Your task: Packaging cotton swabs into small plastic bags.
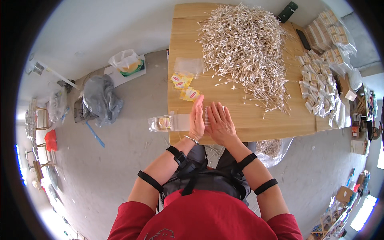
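At the table's near edge, my left hand (197, 120) stands on its side with fingers stretched out. My right hand (220, 123) lies beside it, palm down and fingers straight. A row of cotton swabs (207, 116) shows between the two hands, partly hidden under my right fingers. Left of my left hand lies a clear plastic bag (163, 123) with swabs and a yellow label in it. Yellow printed cards (189, 94) lie just beyond my left fingertips, and flat clear bags (188, 65) behind them. A big heap of loose cotton swabs (244, 48) covers the table's far middle.
Many filled swab packs (320, 82) are piled on the wooden table's (240, 130) right side. A dark green bottle (287, 12) and a black phone-like object (303, 39) are at the far right. Below the table sits a clear sack of swabs (272, 150). Grey plastic (102, 98) is on the left floor.
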`<state>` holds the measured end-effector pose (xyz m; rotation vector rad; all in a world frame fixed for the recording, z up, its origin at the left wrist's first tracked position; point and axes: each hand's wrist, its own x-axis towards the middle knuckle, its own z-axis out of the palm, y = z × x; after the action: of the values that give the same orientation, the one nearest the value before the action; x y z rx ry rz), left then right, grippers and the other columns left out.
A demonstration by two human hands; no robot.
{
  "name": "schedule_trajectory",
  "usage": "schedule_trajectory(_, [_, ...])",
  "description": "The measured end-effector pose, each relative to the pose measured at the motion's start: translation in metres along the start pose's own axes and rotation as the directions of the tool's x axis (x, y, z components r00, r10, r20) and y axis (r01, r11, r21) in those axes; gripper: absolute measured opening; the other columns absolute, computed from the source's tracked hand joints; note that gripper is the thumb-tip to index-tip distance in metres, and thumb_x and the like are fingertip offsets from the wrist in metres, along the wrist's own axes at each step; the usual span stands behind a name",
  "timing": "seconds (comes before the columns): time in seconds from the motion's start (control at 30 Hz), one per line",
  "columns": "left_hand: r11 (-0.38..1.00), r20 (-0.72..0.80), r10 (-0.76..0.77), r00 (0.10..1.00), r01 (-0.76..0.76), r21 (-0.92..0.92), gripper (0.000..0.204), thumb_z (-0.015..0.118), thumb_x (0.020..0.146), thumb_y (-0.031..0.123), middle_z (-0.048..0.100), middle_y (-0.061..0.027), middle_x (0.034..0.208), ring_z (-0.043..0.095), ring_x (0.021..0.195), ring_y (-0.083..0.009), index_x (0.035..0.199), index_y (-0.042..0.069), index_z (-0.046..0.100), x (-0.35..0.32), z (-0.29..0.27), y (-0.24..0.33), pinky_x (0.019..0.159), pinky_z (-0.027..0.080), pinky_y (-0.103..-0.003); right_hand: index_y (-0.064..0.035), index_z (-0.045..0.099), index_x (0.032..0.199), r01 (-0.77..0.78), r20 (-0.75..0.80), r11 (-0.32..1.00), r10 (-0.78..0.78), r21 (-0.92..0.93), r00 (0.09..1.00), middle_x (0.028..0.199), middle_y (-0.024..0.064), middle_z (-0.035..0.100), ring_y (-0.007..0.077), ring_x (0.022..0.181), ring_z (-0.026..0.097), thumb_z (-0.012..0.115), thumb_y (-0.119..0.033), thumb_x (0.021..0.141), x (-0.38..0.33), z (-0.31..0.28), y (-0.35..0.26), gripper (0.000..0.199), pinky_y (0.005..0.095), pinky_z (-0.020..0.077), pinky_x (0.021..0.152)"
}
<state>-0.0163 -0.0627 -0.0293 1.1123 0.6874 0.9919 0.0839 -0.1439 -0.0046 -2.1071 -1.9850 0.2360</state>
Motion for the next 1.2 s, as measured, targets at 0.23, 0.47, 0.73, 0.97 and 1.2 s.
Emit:
schedule_trajectory(0.23, [0.999,0.009,-0.009,1.000,0.009,0.035,0.063,0.034,0.102,0.044,0.035,-0.0189,0.147,0.029,0.139,-0.0262,0.143,-0.004,0.032,0.001,0.000,0.002,0.115,0.021,-0.037,-0.0016,0.037,0.142,-0.022,-0.032,0.999,0.023,0.044,0.999,0.151,0.0167,0.030,0.0327,0.143,0.021,0.052,-0.040,0.091,0.001,0.000,0.008,0.065,0.0476,0.0101,0.117])
schedule_trajectory(0.47, [0.997,-0.026,-0.012,1.000,0.010,-0.082,0.062,0.036,0.102,0.041,0.027,-0.0165,0.152,0.023,0.142,-0.0260,0.145,-0.003,0.027,0.001,-0.004,-0.012,0.117,0.017,-0.037,0.0034,0.036,0.139,0.026,-0.256,0.427,0.492,0.904,0.832,0.149,0.0223,0.031,0.0347,0.142,0.024,0.040,-0.024,0.101,0.017,0.008,0.028,0.047,0.0414,0.0204,0.114])
schedule_trajectory(0.73, [1.000,-0.009,0.002,1.000,-0.002,0.025,0.059,0.036,0.103,0.037,0.034,-0.0189,0.147,0.032,0.138,-0.0264,0.142,-0.006,0.031,-0.004,0.006,0.002,0.114,0.024,-0.036,0.0031,0.035,0.140,0.063,-0.289,0.515,0.370,0.855,0.883,0.149,0.0219,0.031,0.0348,0.143,0.022,0.040,-0.028,0.100,0.019,0.010,0.011,0.051,0.0401,0.0202,0.114])
schedule_trajectory(0.97, [0.998,-0.028,-0.039,0.999,0.038,-0.045,0.062,0.036,0.102,0.042,0.034,-0.0186,0.147,0.030,0.138,-0.0265,0.142,-0.006,0.032,-0.003,0.002,0.002,0.115,0.022,-0.037,-0.0011,0.027,0.145,0.050,-0.177,0.888,0.036,0.457,0.984,0.148,0.0233,0.031,0.0393,0.141,0.023,0.073,-0.011,0.071,0.001,-0.026,0.032,0.087,0.0439,0.0228,0.115])
schedule_trajectory(1.2, [0.998,-0.022,-0.030,0.999,0.029,-0.051,0.064,0.037,0.101,0.046,0.032,-0.0169,0.148,0.028,0.140,-0.0264,0.142,-0.002,0.032,0.001,0.000,0.002,0.116,0.020,-0.038,-0.0006,0.028,0.144,0.040,-0.137,0.883,0.027,0.467,0.990,0.148,0.0207,0.032,0.0382,0.141,0.024,0.074,-0.009,0.068,-0.001,-0.013,0.038,0.090,0.0447,0.0229,0.115])
